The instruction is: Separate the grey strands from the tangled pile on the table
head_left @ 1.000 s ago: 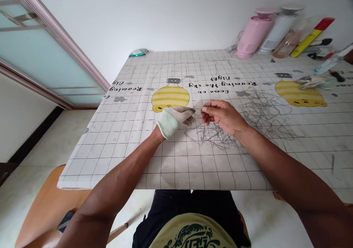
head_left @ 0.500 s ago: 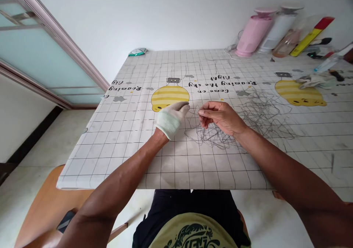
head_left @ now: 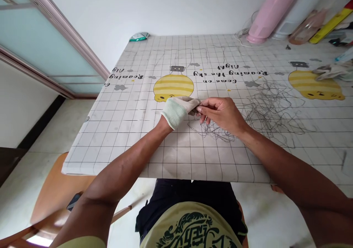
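Observation:
A pale knitted glove covers my left hand [head_left: 183, 108], whose fingertips are pinched together and meet my right fingertips above the table. My right hand [head_left: 220, 113] is bare, its thumb and forefinger closed on thin grey thread. What the gloved fingers hold is too small to make out. Loose grey thread [head_left: 273, 112] lies in a wide tangle on the white checked tablecloth [head_left: 124, 130], beside and under my right hand.
At the back right stand a pink cylinder-shaped device [head_left: 271, 16], a white one [head_left: 299, 12], a bottle [head_left: 309, 29] and a yellow box [head_left: 331, 25]. Another glove [head_left: 331, 72] lies at the right. A green packet [head_left: 139, 36] sits at the back left corner. An orange chair [head_left: 52, 192] is at lower left.
My left hand has moved right until its fingertips meet those of my right hand. The view has shifted, so the table's far items sit higher and further right.

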Demonstrator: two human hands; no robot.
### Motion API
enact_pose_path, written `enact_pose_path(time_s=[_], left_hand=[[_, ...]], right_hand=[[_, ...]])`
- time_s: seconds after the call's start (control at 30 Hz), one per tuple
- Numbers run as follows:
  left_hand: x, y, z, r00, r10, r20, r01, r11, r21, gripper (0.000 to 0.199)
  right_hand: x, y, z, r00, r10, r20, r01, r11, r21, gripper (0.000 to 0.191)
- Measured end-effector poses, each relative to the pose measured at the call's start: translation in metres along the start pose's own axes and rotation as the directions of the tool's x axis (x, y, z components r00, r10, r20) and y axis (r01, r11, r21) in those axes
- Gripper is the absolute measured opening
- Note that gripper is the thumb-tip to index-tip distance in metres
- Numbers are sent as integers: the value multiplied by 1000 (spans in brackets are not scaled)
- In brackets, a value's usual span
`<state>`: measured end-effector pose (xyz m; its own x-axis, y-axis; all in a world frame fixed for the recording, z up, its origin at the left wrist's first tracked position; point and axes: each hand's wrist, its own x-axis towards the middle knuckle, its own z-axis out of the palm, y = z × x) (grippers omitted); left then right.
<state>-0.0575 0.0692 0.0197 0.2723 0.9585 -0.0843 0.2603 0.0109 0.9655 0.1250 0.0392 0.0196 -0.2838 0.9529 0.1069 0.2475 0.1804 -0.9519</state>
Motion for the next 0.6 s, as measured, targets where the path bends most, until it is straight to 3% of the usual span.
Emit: enact_pose_path(time_s=[0.1,0.3,0.47,0.53,0.6], left_hand=[[2,0,-4,999,-29,-16,29,999,-37,27],[0,7,-12,993,-99,-61,88,983,-162,19],[0,5,-18,997,-71,3,69,969,-235,18],[2,1,-20,998,-37,41,47,961,-272,20],[5,-3,-21,997,-12,70,32,956,-292,21]], right_hand=[[-2,-2,-4,1000,-10,-14,11,999,47,34],[-7,-7,-13,982,-2,-187,41,978,205,29],[-6,-15,-17,916,-182,-358,185,982,-26,18],[-4,-15,-19,932,-200,-301,186,980,-74,17],[0,-13,-20,975,-137,-174,144,989,26,21]])
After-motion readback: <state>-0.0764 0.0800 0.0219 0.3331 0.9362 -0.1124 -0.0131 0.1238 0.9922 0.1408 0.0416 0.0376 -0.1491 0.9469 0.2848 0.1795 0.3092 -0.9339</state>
